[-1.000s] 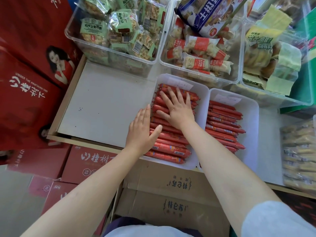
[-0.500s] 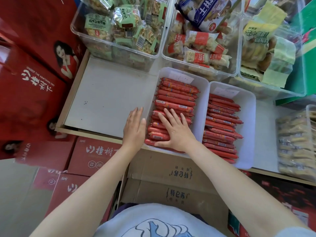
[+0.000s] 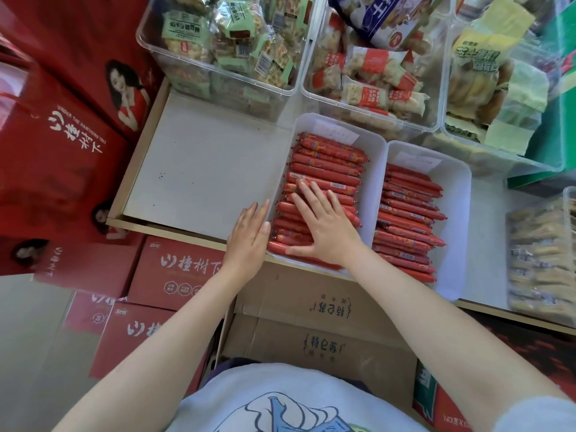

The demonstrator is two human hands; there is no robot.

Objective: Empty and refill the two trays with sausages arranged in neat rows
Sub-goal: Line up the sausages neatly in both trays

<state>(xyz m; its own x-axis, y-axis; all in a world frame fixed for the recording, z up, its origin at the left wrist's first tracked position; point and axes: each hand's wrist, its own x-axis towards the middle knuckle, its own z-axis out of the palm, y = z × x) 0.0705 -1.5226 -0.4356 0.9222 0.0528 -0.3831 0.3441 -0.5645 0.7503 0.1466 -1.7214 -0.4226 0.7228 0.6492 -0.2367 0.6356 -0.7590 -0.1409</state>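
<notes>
Two white, round-cornered plastic trays sit side by side on the counter. The left tray, at twelve o'clock from the person, holds glossy red cylindrical sausages in rows. The right hand lies flat on them, fingers spread. The left hand, fingers straight, presses the tray's nine-o'clock wall. The right tray holds similar rows.

Red sausages with small printed labels fill two white trays on a pale grey-white shelf. Left, red cartons carry white lettering. Near, brown cardboard boxes bear dark print. Far, clear bins hold green-labelled packets.
</notes>
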